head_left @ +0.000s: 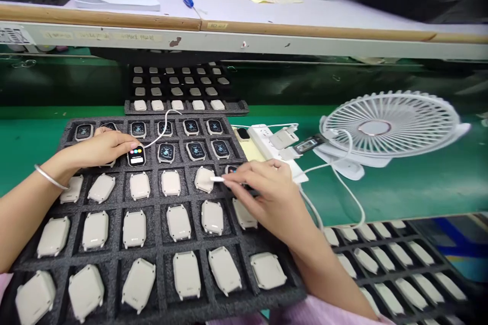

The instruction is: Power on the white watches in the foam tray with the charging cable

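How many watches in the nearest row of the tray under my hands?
6, left to right along the tray: first watch, second watch, third watch, fourth watch, fifth watch, sixth watch. None appears hidden.

The green workbench (400, 188) carries a foam compartment tray (154, 202) beneath the left hand (102, 147) and right hand (270, 193); beyond the latter, a power strip (261, 134) and, farther right, a white fan (375, 128) (grille tipped upward).

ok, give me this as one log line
left hand: touching lit watch | right hand: pinching white stick at pale watch, contact unclear | foam tray: holds both watches
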The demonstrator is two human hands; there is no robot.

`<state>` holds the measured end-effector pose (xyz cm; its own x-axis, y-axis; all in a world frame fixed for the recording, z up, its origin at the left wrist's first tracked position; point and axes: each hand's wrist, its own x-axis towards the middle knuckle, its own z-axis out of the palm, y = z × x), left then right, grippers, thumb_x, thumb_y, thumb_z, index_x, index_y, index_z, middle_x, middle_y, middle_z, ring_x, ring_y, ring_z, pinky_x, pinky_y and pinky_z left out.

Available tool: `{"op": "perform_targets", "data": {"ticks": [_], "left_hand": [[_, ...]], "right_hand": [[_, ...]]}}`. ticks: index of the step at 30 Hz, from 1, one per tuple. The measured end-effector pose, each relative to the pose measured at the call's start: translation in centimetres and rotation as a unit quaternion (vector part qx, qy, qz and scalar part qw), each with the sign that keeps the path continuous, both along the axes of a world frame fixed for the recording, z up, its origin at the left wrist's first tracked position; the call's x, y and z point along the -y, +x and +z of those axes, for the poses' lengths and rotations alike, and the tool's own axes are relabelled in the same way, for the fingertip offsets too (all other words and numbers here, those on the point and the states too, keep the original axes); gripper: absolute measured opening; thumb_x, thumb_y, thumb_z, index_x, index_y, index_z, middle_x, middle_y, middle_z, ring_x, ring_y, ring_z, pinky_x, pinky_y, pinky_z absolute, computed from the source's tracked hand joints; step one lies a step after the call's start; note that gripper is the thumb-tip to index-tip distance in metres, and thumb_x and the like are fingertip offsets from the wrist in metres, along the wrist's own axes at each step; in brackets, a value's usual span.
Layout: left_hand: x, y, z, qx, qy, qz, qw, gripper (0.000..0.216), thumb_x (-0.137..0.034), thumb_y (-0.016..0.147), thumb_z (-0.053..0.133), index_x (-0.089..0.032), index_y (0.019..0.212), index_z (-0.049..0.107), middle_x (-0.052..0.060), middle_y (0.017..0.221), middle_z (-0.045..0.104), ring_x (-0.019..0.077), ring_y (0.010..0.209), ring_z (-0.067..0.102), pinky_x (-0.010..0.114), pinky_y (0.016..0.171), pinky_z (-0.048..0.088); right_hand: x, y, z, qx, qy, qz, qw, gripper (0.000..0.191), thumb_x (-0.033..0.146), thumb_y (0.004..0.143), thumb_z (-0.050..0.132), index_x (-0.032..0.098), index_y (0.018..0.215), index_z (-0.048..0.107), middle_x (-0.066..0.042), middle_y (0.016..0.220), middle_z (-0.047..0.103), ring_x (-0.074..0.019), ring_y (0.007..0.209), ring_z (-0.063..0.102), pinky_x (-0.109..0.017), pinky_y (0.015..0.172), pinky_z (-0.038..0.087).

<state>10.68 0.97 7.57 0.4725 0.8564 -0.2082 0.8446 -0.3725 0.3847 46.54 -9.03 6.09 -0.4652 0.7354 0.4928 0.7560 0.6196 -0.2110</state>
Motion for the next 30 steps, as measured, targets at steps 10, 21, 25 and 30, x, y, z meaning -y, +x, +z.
{"op": "perform_targets", "data": {"ticks": [10,21,25,30], "left_hand": [[0.5,0.6,0.6,0.070,-0.053,0.033,0.996,0.050,-0.062,0.089,0.048,-0.020,0.096,0.075,0.002,0.086,0.074,0.0208,0.081,0.065,0.034,0.091,0.046],[3.9,-2.9,4.1,0.412,0.105,0.272,0.863,0.037,-0.047,0.073,0.076,-0.017,0.095,0.074,0.003,0.098,0.075,0.0187,0.091,0.065,0.031,0.086,0.051],[7.0,-5.9,3.9,0.395,0.083,0.309,0.861,0.038,-0.048,0.068,0.083,-0.017,0.088,0.075,0.004,0.091,0.074,0.0190,0.087,0.064,0.031,0.084,0.051],[10.8,-7.7,1.7,0.311,0.000,0.292,0.904,0.036,-0.055,0.072,0.080,-0.020,0.078,0.075,0.006,0.091,0.075,0.0230,0.089,0.066,0.035,0.085,0.051]], "right_hand": [[-0.5,-0.4,0.7,0.024,-0.045,0.056,0.997,0.020,0.020,0.104,0.048,0.021,0.097,0.066,-0.001,0.087,0.072,-0.0169,0.078,0.067,-0.037,0.086,0.033],[-3.0,-1.0,-2.4,0.118,0.004,-0.003,0.993,0.027,0.019,0.100,0.047,0.021,0.092,0.073,-0.005,0.088,0.067,-0.0201,0.078,0.063,-0.039,0.080,0.031],[-2.9,-0.8,-3.3,0.103,0.023,0.000,0.994,0.033,0.024,0.104,0.042,0.021,0.095,0.074,-0.006,0.086,0.065,-0.0219,0.077,0.063,-0.039,0.077,0.033],[-2.9,-0.8,-3.9,0.087,0.024,0.011,0.996,0.034,0.027,0.105,0.040,0.021,0.094,0.071,-0.007,0.087,0.064,-0.0234,0.078,0.062,-0.040,0.075,0.036]]}}
